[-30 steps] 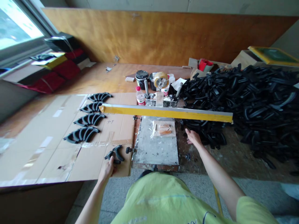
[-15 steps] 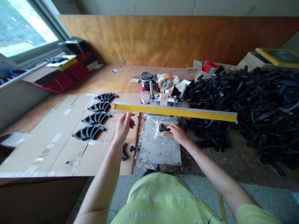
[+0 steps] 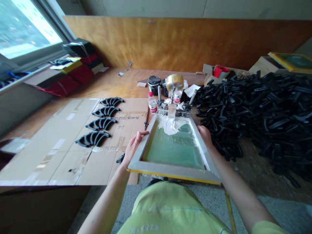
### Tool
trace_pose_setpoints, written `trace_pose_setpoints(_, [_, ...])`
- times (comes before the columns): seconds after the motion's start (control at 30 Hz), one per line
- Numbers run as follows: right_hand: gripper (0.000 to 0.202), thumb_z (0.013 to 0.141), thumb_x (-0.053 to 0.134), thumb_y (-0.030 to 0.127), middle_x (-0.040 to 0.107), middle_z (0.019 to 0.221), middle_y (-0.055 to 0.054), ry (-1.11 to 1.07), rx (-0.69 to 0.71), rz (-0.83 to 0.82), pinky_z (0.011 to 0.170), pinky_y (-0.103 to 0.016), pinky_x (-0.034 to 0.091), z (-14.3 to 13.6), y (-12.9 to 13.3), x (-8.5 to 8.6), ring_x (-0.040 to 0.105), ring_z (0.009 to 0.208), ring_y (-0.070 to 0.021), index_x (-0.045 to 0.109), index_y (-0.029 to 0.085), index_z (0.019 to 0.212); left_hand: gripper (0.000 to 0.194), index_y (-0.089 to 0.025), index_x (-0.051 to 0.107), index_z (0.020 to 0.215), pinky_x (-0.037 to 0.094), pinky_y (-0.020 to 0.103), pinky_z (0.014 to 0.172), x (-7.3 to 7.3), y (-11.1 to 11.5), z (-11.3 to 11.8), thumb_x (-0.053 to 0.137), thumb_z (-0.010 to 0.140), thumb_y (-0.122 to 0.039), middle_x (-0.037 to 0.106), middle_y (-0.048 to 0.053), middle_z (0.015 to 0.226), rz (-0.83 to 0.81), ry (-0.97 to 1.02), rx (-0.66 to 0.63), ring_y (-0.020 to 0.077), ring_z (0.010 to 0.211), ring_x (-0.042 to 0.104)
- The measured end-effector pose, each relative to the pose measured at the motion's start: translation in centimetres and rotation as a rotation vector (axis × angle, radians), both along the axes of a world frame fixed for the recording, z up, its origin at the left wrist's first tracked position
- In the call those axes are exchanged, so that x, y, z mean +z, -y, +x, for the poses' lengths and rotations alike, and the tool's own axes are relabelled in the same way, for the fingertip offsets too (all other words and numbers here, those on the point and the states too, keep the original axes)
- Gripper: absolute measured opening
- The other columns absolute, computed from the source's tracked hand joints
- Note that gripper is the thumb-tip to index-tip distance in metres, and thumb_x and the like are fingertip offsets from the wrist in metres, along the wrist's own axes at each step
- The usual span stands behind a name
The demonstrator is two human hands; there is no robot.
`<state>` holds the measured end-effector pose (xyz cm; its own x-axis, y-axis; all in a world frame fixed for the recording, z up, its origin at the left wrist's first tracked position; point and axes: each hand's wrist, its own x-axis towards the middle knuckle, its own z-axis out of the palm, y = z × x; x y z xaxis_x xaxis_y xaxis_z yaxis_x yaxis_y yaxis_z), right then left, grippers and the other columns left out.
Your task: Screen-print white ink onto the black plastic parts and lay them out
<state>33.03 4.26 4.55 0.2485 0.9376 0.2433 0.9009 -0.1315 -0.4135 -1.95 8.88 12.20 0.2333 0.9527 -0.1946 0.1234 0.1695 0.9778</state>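
A screen-printing frame [image 3: 170, 167] with green mesh lies lowered in front of me, over the spot where the metal base plate was visible. White ink is pooled on the mesh near its far end. My left hand [image 3: 133, 146] grips the frame's left side, its fingertips at the outer edge. On the right side, my right hand [image 3: 205, 135] holds the opposite rail, with its fingers partly hidden. The black handle-like part on the base is covered by the frame. A single black curved part [image 3: 120, 158] shows beside my left wrist.
Several rows of black curved parts [image 3: 96, 139] lie on flattened cardboard [image 3: 60, 162] at left. A large heap of such parts [image 3: 239, 113] fills the right. Behind the frame stand a red-capped bottle [image 3: 152, 103], a black tub [image 3: 154, 85] and a tape roll [image 3: 175, 82].
The frame has swung down from its raised, edge-on position to cover the base. My right hand has left the black part and moved to the frame's right side; my left now grips its left.
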Motion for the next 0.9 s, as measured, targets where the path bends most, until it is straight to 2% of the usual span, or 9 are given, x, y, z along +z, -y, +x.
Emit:
trace_pose_setpoints(0.07, [0.032,0.087,0.045,0.018,0.063,0.108,-0.014,0.012,-0.036,0.09,0.089,-0.042,0.047,0.1,-2.1,1.5,0.059,0.101,-0.0276,0.065,0.015,0.112,0.058,-0.02,0.063,0.12,0.041,0.021,0.051,-2.7,1.1,-0.8,0.054,0.08,-0.061,0.067,0.001,0.081,-0.125,-0.022,-0.044,0.0124,0.06,0.056])
trace_pose_setpoints(0.17, [0.047,0.082,0.06,0.02,0.049,0.132,-0.016,0.089,0.124,0.209,0.102,-0.04,0.04,-2.9,-6.3,3.7,0.046,0.122,-0.0282,0.054,0.012,0.127,0.076,-0.023,0.044,0.14,0.044,0.021,0.055,-6.8,1.8,-0.9,0.064,0.075,-0.056,0.067,0.0,0.08,-0.212,-0.001,-0.024,0.0132,0.062,0.059])
trace_pose_setpoints(0.23, [0.048,0.079,0.064,0.019,0.05,0.13,-0.016,0.16,0.233,0.157,0.1,-0.039,0.04,-5.4,-8.8,4.6,0.046,0.121,-0.0281,0.053,0.012,0.126,0.081,-0.022,0.039,0.143,0.047,0.023,0.06,-9.0,1.7,-0.7,0.066,0.074,-0.054,0.067,0.001,0.081,-0.205,-0.013,-0.006,0.0143,0.066,0.061])
trace_pose_setpoints(0.33, [0.025,0.081,0.061,0.016,0.06,0.11,-0.014,0.224,0.296,-0.054,0.09,-0.035,0.043,-7.9,-10.8,4.8,0.054,0.105,-0.0254,0.06,0.013,0.106,0.077,-0.021,0.041,0.142,0.047,0.023,0.06,-10.9,1.5,-0.6,0.063,0.076,-0.054,0.066,0.001,0.081,-0.187,-0.058,-0.015,0.0141,0.066,0.061])
trace_pose_setpoints(0.47, [0.014,0.084,0.052,0.012,0.065,0.097,-0.012,0.26,0.357,-0.231,0.083,-0.032,0.042,-8.6,-8.7,3.7,0.057,0.093,-0.0231,0.061,0.013,0.094,0.072,-0.021,0.044,0.14,0.047,0.023,0.059,-11.1,1.4,-0.8,0.061,0.078,-0.054,0.067,0.002,0.085,-0.2,-0.08,-0.026,0.0143,0.067,0.061])
trace_pose_setpoints(0.6, [0.02,0.079,0.049,0.007,0.065,0.092,-0.011,0.25,0.594,-0.153,0.08,-0.032,0.041,-7.9,-4.1,3.0,0.056,0.092,-0.023,0.063,0.015,0.089,0.07,-0.02,0.047,0.138,0.049,0.024,0.063,-10.5,1.6,-0.7,0.063,0.077,-0.051,0.068,0.004,0.089,-0.205,-0.068,-0.013,0.0162,0.073,0.062])
trace_pose_setpoints(0.7, [0.022,0.075,0.051,0.006,0.065,0.088,-0.006,0.195,0.77,-0.137,0.076,-0.029,0.04,-7.0,-2.6,3.4,0.056,0.089,-0.021,0.065,0.018,0.088,0.07,-0.02,0.048,0.137,0.05,0.024,0.063,-10.1,1.6,-0.5,0.065,0.076,-0.05,0.068,0.004,0.087,-0.204,-0.063,0.015,0.0169,0.073,0.063])
trace_pose_setpoints(0.77, [0.018,0.077,0.053,0.009,0.065,0.085,-0.004,0.152,0.766,-0.148,0.073,-0.028,0.041,-6.6,-2.9,3.8,0.057,0.085,-0.0195,0.065,0.02,0.085,0.069,-0.02,0.05,0.136,0.049,0.024,0.062,-9.8,1.7,-0.5,0.065,0.075,-0.049,0.068,0.004,0.086,-0.204,-0.066,0.024,0.0168,0.072,0.063])
trace_pose_setpoints(0.9, [0.024,0.081,0.05,0.008,0.066,0.094,-0.006,0.109,0.585,-0.039,0.079,-0.03,0.042,-7.2,-3.6,3.0,0.056,0.094,-0.0214,0.067,0.019,0.094,0.069,-0.02,0.05,0.136,0.049,0.024,0.06,-9.4,1.8,-0.4,0.065,0.075,-0.049,0.068,0.004,0.084,-0.204,-0.057,0.021,0.0161,0.069,0.062])
